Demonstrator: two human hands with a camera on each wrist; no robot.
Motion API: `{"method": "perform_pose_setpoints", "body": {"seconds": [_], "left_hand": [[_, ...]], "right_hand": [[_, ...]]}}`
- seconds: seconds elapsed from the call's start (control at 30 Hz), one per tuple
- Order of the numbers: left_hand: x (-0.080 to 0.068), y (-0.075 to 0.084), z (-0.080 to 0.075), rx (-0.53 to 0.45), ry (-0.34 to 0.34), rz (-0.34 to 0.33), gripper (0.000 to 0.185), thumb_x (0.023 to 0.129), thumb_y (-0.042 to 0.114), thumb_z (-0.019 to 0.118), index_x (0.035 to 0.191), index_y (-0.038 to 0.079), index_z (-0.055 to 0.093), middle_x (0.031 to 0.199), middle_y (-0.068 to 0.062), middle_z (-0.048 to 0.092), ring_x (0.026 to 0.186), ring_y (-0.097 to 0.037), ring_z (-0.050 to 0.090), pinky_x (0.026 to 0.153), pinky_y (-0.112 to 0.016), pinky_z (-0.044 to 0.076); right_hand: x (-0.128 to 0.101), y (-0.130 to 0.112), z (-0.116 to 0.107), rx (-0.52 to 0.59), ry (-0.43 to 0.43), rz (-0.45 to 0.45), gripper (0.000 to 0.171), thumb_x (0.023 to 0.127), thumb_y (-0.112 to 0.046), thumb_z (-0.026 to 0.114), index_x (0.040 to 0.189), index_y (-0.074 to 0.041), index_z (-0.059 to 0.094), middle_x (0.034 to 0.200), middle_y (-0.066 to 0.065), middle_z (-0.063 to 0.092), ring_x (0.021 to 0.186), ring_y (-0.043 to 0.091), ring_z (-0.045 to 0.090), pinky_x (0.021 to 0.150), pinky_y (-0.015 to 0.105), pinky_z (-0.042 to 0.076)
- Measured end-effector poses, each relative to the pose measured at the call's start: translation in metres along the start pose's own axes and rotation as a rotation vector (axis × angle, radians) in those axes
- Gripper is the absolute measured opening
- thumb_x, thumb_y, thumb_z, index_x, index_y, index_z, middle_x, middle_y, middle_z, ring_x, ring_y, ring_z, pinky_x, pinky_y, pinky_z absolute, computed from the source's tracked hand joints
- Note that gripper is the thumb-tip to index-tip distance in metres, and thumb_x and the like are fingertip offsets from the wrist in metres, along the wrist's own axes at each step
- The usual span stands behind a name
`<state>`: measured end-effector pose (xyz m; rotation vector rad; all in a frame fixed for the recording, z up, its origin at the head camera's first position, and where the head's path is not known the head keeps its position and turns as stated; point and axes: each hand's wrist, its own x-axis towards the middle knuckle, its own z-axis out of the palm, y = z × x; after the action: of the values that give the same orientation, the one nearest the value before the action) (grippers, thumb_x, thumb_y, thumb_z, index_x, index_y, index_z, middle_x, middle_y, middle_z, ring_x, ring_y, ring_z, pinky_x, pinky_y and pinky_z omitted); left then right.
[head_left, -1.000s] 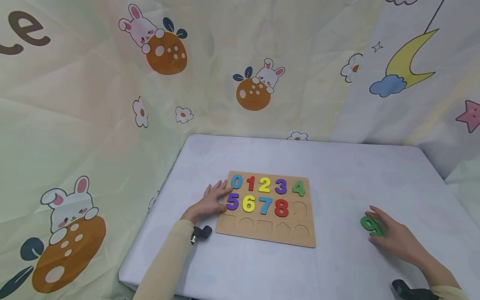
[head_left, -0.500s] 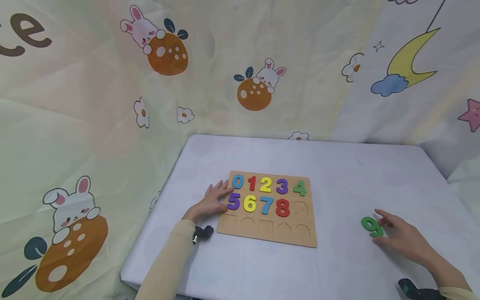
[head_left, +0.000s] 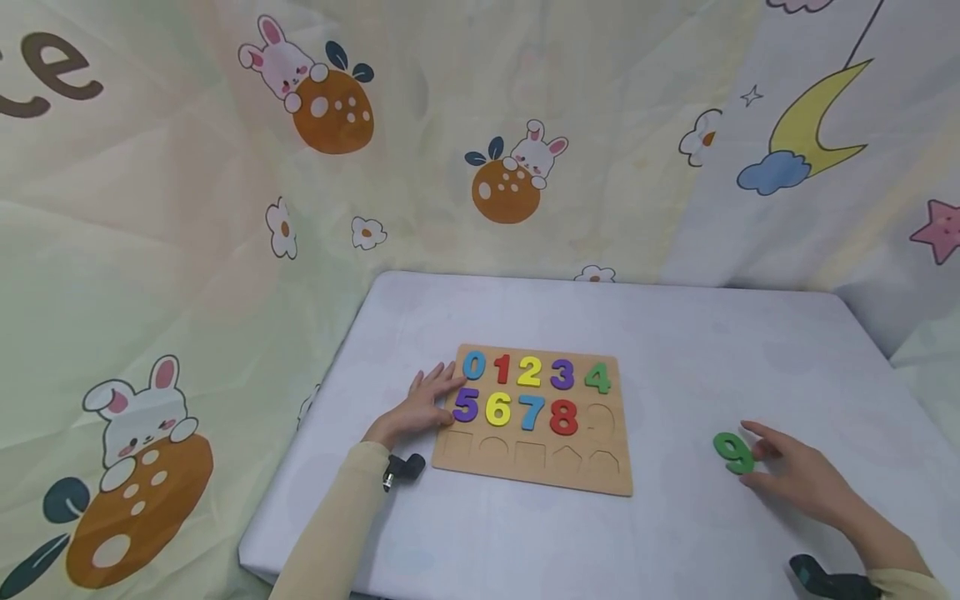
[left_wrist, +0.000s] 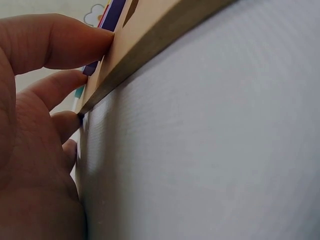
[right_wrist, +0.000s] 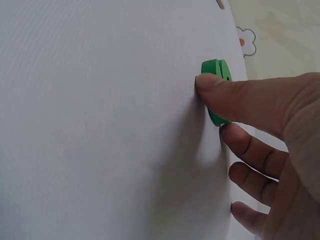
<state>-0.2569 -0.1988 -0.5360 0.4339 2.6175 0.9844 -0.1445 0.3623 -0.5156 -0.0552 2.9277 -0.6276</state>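
In the head view a wooden number board [head_left: 547,432] lies flat on the table, bearing coloured numerals 0 to 8 in two upper rows. My left hand [head_left: 422,407] rests at the board's left edge, fingers spread; in the left wrist view its thumb [left_wrist: 82,44] touches the top face near the purple 5. Well right of the board, my right hand [head_left: 802,477] holds a green number 9 [head_left: 745,454] at its right edge between thumb and fingers. The right wrist view shows the thumb [right_wrist: 240,100] across the green piece, close over the white tabletop.
The white-covered table [head_left: 675,350] has its far edge against a fabric backdrop [head_left: 420,167] printed with rabbits, flowers and a moon. Shallow outlined slots run along the board's bottom row, plus one right of the red 8 [head_left: 564,417].
My right hand and the green 9 have shifted slightly left, and the 9 has turned a little. More of the 9 shows outside the fingers than before. The left hand and board stay put.
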Motion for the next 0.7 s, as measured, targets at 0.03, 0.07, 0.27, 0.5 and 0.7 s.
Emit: {"method": "perform_pose_setpoints", "body": {"seconds": [0.03, 0.07, 0.27, 0.5, 0.7], "left_hand": [[0.0, 0.0, 0.0, -0.001, 0.0, 0.0, 0.077, 0.075, 0.013, 0.068, 0.148, 0.019, 0.045, 0.164, 0.0, 0.015, 0.151, -0.018, -0.004, 0.119, -0.045, -0.014], [0.0, -0.001, 0.0, 0.0, 0.0, -0.002, 0.077, 0.075, 0.013, 0.068, 0.148, 0.019, 0.045, 0.164, 0.001, 0.014, 0.151, -0.018, -0.004, 0.119, -0.045, -0.014], [0.001, -0.001, 0.0, 0.003, -0.001, 0.001, 0.078, 0.074, 0.012, 0.068, 0.148, 0.019, 0.045, 0.164, 0.0, 0.015, 0.151, -0.019, -0.004, 0.119, -0.045, -0.014], [0.001, -0.001, 0.0, -0.009, -0.011, 0.002, 0.078, 0.074, 0.013, 0.068, 0.148, 0.018, 0.044, 0.164, -0.001, 0.014, 0.151, -0.02, -0.004, 0.119, -0.046, -0.014], [0.002, -0.002, -0.001, -0.025, -0.009, -0.004, 0.078, 0.073, 0.013, 0.069, 0.147, 0.018, 0.045, 0.164, -0.001, 0.014, 0.151, -0.02, -0.004, 0.119, -0.047, -0.014]], "right_hand": [[0.001, -0.001, 0.001, -0.002, 0.004, -0.002, 0.094, 0.069, -0.031, 0.086, 0.139, 0.01, 0.038, 0.104, 0.023, 0.063, 0.103, 0.047, 0.054, 0.087, 0.064, 0.046], [0.002, -0.002, 0.001, -0.003, 0.007, -0.007, 0.096, 0.069, -0.034, 0.086, 0.14, 0.009, 0.038, 0.105, 0.024, 0.062, 0.104, 0.047, 0.053, 0.087, 0.064, 0.046], [0.008, -0.009, 0.007, -0.029, 0.104, -0.106, 0.104, 0.066, -0.033, 0.087, 0.142, 0.011, 0.033, 0.12, 0.034, 0.052, 0.111, 0.054, 0.046, 0.09, 0.069, 0.04], [0.011, -0.016, 0.012, -0.006, 0.101, -0.108, 0.103, 0.065, -0.026, 0.087, 0.143, 0.01, 0.032, 0.122, 0.034, 0.051, 0.113, 0.052, 0.047, 0.091, 0.068, 0.041], [0.012, -0.019, 0.011, 0.0, 0.096, -0.1, 0.101, 0.066, -0.021, 0.087, 0.144, 0.01, 0.031, 0.125, 0.035, 0.05, 0.115, 0.054, 0.045, 0.092, 0.069, 0.04]]}}
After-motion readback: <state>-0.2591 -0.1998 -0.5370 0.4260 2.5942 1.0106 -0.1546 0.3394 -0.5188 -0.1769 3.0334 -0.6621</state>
